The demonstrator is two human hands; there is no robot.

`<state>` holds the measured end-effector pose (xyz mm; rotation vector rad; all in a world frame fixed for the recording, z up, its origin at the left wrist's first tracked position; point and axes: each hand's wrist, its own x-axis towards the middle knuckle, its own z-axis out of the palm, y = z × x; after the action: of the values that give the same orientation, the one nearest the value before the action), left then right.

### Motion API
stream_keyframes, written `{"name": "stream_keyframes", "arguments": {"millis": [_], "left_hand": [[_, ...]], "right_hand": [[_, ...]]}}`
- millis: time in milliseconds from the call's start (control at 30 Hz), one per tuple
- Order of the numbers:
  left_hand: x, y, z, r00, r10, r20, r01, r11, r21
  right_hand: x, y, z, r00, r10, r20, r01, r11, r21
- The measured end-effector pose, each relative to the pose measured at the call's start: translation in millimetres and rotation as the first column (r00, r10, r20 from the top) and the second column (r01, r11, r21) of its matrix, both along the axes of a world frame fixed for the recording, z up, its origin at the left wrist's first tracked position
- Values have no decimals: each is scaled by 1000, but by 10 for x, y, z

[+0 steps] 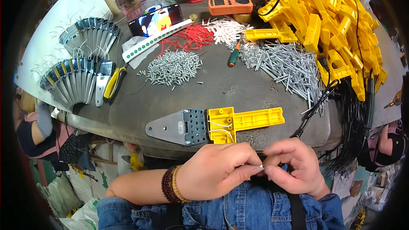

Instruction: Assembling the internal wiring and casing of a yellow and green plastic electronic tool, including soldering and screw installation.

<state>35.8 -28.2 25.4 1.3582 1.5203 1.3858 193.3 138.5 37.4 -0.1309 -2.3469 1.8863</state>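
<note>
My left hand (221,168), with beaded bracelets at its wrist, is closed in a pinch on a small white piece (261,166); whether it is a wire end or a sleeve cannot be told. Close beside it, my right hand (294,166) curls its thumb and fingers together at the same spot; what they hold is hidden. Just beyond the hands lies a yellow plastic handle half (260,118), its hollow side up. White wires (221,123) run inside it. A perforated metal plate with a tapered grey end (170,127) joins its left side.
Loose screws (172,68), long bolts (289,68), red sleeves (196,36) and white sleeves (226,30) lie in piles. Yellow plastic parts (315,25) heap at right. Metal plates (70,79) fan out left, near yellow-handled pliers (114,86). Behind stand a lit phone (157,21) and orange meter (230,5).
</note>
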Motion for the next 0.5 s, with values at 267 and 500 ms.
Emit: {"name": "stream_keyframes", "arguments": {"millis": [267,500], "left_hand": [[-10,2,-135,1000,-12,-22,13,998,66],[-21,-19,-111,960,39,-276,0,990,139]], "right_hand": [[-74,22,-69,995,96,1,-96,987,131],[-187,40,-7,977,210,-33,-179,897,404]]}}
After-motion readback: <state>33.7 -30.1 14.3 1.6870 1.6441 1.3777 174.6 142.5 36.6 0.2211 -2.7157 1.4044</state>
